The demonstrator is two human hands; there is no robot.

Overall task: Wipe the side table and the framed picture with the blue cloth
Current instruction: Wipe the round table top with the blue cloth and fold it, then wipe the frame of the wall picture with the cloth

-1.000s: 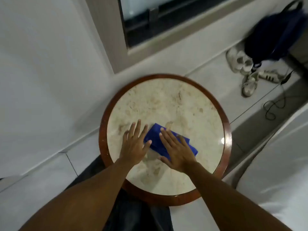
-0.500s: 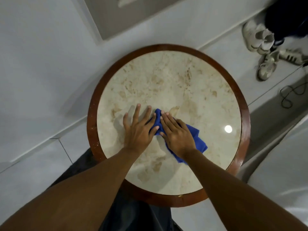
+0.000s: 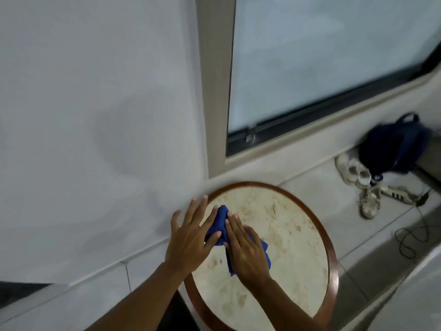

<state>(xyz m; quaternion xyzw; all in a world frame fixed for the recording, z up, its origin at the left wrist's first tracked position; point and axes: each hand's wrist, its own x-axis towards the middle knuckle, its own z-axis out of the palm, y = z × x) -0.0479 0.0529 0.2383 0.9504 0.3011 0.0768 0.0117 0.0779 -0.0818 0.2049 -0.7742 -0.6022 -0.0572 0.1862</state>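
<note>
The round side table (image 3: 332, 256) has a beige marble top inside a dark wooden rim and fills the lower middle of the head view. The blue cloth (image 3: 220, 220) is bunched into a ridge near the table's far left edge. My left hand (image 3: 191, 237) is on its left with fingers spread past the rim and the thumb against the cloth. My right hand (image 3: 248, 252) lies flat on the cloth's right part. The cloth is squeezed between both hands. I see no framed picture.
A white wall (image 3: 95, 115) stands close behind the table. A frosted window (image 3: 322, 56) in a beige frame is above it. On the floor to the right lie white shoes (image 3: 358, 173), a dark blue backpack (image 3: 393, 149) and a black cable (image 3: 410, 237).
Both hands slid the cloth from the table's middle toward its far left edge and bunched it between them. My head tilted up, so the table sits lower and the window shows.
</note>
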